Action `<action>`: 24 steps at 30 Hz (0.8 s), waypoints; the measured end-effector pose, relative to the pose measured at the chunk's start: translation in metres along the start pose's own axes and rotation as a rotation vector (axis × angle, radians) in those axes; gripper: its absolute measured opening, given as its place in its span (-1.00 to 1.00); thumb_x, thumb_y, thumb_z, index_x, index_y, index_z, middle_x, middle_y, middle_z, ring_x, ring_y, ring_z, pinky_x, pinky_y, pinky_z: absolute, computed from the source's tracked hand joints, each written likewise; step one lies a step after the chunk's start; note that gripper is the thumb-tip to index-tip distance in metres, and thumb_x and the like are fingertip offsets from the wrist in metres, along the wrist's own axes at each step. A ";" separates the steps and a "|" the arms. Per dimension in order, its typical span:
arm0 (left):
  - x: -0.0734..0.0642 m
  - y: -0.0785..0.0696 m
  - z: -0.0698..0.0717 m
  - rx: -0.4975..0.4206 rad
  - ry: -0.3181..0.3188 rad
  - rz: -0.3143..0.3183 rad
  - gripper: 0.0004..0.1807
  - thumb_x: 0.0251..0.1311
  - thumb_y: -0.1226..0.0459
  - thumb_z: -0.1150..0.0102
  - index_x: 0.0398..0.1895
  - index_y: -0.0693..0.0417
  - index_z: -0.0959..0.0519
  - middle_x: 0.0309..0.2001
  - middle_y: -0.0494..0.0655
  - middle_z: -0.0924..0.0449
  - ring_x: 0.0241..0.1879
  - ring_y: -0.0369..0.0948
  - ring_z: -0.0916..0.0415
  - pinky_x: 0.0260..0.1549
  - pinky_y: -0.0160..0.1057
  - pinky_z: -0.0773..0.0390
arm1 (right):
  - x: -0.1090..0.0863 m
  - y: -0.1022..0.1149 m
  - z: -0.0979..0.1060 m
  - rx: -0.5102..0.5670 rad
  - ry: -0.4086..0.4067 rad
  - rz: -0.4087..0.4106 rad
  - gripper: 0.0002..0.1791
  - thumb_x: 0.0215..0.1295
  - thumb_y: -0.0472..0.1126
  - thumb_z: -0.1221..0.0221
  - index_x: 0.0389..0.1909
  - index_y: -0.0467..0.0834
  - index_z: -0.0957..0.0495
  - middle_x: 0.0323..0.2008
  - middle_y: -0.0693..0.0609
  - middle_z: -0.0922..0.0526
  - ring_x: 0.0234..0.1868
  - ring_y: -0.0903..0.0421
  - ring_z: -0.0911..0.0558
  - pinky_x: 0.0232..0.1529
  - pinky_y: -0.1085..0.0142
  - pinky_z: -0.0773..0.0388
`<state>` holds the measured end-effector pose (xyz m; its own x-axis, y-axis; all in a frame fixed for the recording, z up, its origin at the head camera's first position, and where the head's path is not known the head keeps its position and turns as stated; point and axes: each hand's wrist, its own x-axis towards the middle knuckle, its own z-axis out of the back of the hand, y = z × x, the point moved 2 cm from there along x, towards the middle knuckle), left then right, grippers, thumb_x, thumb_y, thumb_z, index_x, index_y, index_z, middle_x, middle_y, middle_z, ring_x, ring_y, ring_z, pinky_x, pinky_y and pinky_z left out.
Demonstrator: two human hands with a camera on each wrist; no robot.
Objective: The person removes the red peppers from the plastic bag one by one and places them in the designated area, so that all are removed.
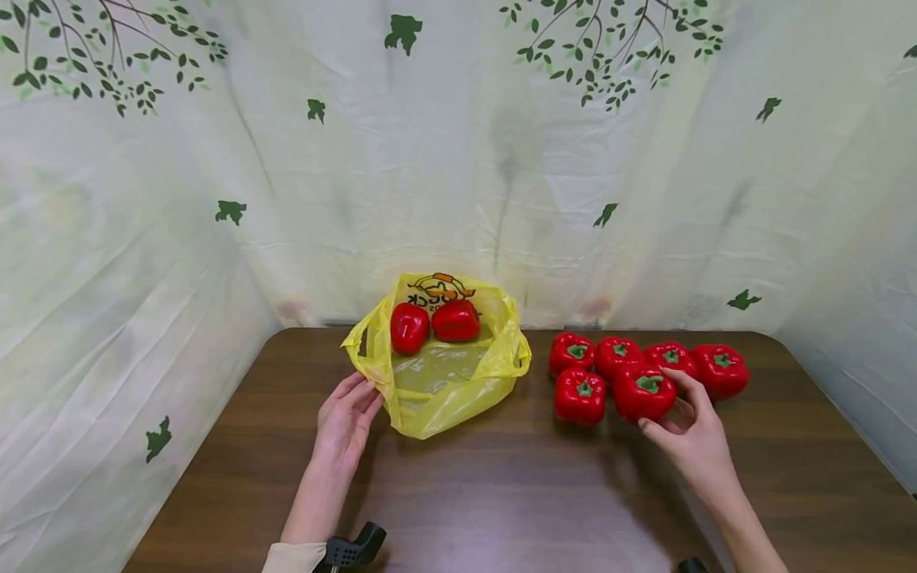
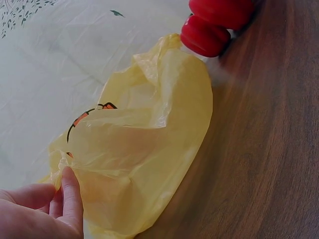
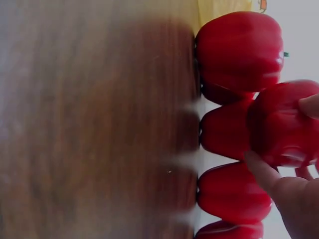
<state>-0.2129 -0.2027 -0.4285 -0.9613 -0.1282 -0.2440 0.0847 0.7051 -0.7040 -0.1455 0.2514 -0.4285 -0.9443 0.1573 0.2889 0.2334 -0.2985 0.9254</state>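
My left hand (image 1: 345, 422) pinches the left edge of a yellow plastic bag (image 1: 447, 410) between thumb and fingers. The bag's mouth is spread open, and two red bell peppers lie inside, one on the left (image 1: 410, 330) and one on the right (image 1: 456, 321). In my right hand (image 1: 698, 450) is a red bell pepper (image 3: 281, 129) with a green stem, gripped between thumb and fingers. The right wrist view shows it raised off the table, in front of other bell peppers (image 3: 227, 130). Seen from the left wrist, the bag's side (image 2: 144, 149) hides what it contains.
Several more red bell peppers stand grouped at the table's back right, including one at the front left of the group (image 1: 580, 396) and one at its right end (image 1: 719, 372). The brown wooden table (image 1: 494, 509) ends against a white leaf-print curtain (image 1: 458, 183).
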 end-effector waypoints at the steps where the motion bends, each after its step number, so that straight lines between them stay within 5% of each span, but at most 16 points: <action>1: 0.000 0.000 0.000 0.002 0.003 -0.004 -0.79 0.35 0.57 0.00 -0.15 0.19 -0.59 -0.14 0.03 -0.62 -0.12 -0.13 -0.63 0.03 -0.18 -0.57 | 0.000 -0.001 0.000 -0.032 0.005 -0.009 -0.20 0.20 -0.45 -0.29 0.42 -0.12 -0.16 0.24 -0.07 -0.28 0.06 0.29 -0.46 -0.11 0.53 -0.55; 9: 0.000 -0.001 -0.001 0.004 0.019 -0.019 -0.80 0.34 0.57 -0.01 -0.15 0.20 -0.58 -0.15 0.03 -0.62 -0.14 -0.13 -0.63 0.02 -0.18 -0.58 | 0.000 -0.012 0.002 -0.118 0.086 -0.040 -0.22 0.23 -0.36 -0.32 0.40 -0.18 -0.16 0.28 -0.16 -0.28 0.00 0.49 -0.45 -0.16 0.53 -0.57; 11: 0.000 0.000 -0.001 0.002 0.013 -0.014 -0.80 0.34 0.56 -0.01 -0.14 0.20 -0.58 -0.14 0.03 -0.62 -0.14 -0.12 -0.63 0.02 -0.18 -0.58 | 0.000 -0.014 0.002 -0.139 0.106 -0.031 -0.22 0.22 -0.35 -0.33 0.40 -0.20 -0.15 0.29 -0.18 -0.29 0.08 0.39 -0.47 -0.14 0.56 -0.55; 17: 0.000 0.001 0.000 0.000 -0.002 -0.002 -0.80 0.33 0.57 -0.03 -0.13 0.20 -0.59 -0.12 0.03 -0.61 -0.12 -0.12 -0.62 0.04 -0.17 -0.57 | 0.000 -0.021 0.001 -0.153 0.146 -0.007 -0.18 0.18 -0.39 -0.35 0.39 -0.30 -0.11 0.31 -0.26 -0.27 0.28 -0.36 -0.35 -0.05 0.67 -0.41; 24: -0.001 -0.001 0.000 0.002 -0.004 -0.007 -0.79 0.33 0.57 -0.02 -0.15 0.19 -0.59 -0.12 0.02 -0.62 -0.12 -0.12 -0.62 0.03 -0.18 -0.58 | 0.001 -0.020 0.003 -0.203 0.144 0.008 -0.18 0.13 -0.42 -0.37 0.34 -0.36 -0.13 0.28 -0.36 -0.33 0.25 -0.39 -0.34 -0.03 0.73 -0.33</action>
<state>-0.2123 -0.2033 -0.4282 -0.9608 -0.1359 -0.2417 0.0785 0.7027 -0.7071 -0.1506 0.2599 -0.4460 -0.9692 0.0226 0.2451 0.2038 -0.4847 0.8506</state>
